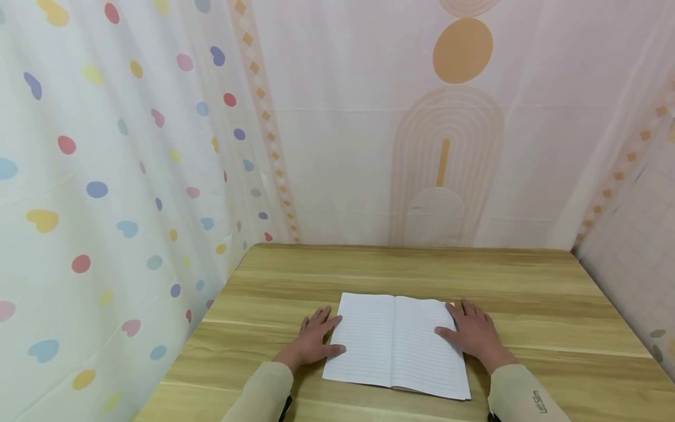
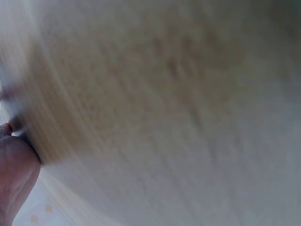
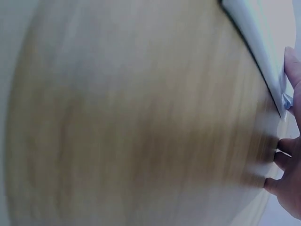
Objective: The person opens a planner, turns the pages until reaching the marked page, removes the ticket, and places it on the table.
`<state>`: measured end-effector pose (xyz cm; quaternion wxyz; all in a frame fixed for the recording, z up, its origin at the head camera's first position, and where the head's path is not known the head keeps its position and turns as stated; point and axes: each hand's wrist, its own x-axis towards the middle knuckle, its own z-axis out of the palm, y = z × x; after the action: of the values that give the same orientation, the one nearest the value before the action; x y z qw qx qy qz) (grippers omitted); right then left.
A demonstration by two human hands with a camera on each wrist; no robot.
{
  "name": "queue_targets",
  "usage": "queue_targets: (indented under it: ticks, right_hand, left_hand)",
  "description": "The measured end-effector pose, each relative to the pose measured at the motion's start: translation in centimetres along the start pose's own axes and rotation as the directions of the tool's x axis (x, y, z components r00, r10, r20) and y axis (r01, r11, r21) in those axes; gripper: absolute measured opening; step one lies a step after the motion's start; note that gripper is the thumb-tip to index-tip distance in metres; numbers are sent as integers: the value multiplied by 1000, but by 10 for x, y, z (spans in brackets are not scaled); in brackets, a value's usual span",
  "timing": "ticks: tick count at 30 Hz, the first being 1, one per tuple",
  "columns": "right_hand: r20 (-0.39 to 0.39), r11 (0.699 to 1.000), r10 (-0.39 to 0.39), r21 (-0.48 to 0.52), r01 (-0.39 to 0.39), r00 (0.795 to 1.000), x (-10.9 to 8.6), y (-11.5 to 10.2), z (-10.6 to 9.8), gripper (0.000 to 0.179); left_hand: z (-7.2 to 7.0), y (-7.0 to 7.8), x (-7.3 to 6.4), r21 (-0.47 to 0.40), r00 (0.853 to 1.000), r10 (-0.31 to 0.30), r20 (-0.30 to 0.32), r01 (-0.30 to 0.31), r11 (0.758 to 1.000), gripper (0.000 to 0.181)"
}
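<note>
An open notebook with lined white pages lies on the wooden table in the head view. At its left edge rests my left hand, thumb and a fingertip over the page margin, the other fingers spread on the wood. My right hand lies at the upper right edge, its thumb on the right page and a finger near the top corner. In the right wrist view, that hand has several fingertips on the table beside the notebook. The left wrist view catches only part of the left hand.
The wood-grain table reaches back to a pale curtain with arch patterns. A curtain with coloured dots hangs along the left side, and another pale curtain borders the right.
</note>
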<state>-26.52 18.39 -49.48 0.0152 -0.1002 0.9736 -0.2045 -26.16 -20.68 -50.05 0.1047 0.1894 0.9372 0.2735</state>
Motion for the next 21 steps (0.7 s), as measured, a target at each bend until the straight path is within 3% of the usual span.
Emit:
queue_targets:
  ticks: [9,14,17,21]
  right_hand:
    - [-90,997,1,77,6,996,2,-2,4,61]
    - [-135,988,56,152,-35,989,6,-11,1,50]
    - [-131,964,115,255,-78,985,6,-18,-3,49]
    - [-101,910,178,396,-124,979,5,-24,-7,48]
  left_hand:
    - [2,-1,2,8,1000,1,3,-2,1000,76]
    - [2,-3,3,4,1000,2,3,-2,1000,77]
    - [2,-4,2,5,1000,-1,-1,1,1000,77]
    - [2,-4,2,0,1000,2,-3,-2,1000,77]
